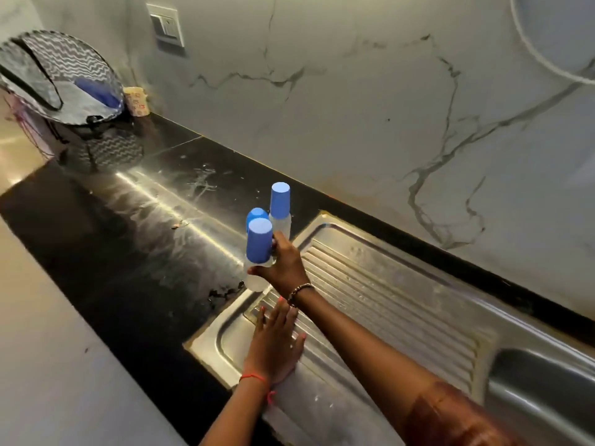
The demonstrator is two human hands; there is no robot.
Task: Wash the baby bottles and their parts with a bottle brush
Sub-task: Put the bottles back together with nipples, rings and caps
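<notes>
Three baby bottles with blue caps cluster at the right hand's fingertips. The middle bottle point(256, 213) is nearly hidden: only the top of its cap shows behind the front bottle point(259, 241). I cannot tell whether the hand touches it too. Whether the front bottle's base rests on the black counter point(96, 239) or is lifted off it is also unclear.

The right hand point(283, 268) reaches forward on a straight arm, with the thumb across the front bottle's clear body and the fingers curled round its far side below the cap. The back bottle point(280, 207) stands upright just beyond those fingers.

The left hand point(277, 339) lies palm down under the right wrist, fingers straight and together, flat on the ribbed draining board point(386, 300), holding nothing.

Right of the right forearm, the sink bowl point(541, 397) is cut off by the frame edge. Far beyond and left of both hands, a patterned bag point(61, 75) holds something blue that is hard to make out, with a mug point(136, 101) beside it.
</notes>
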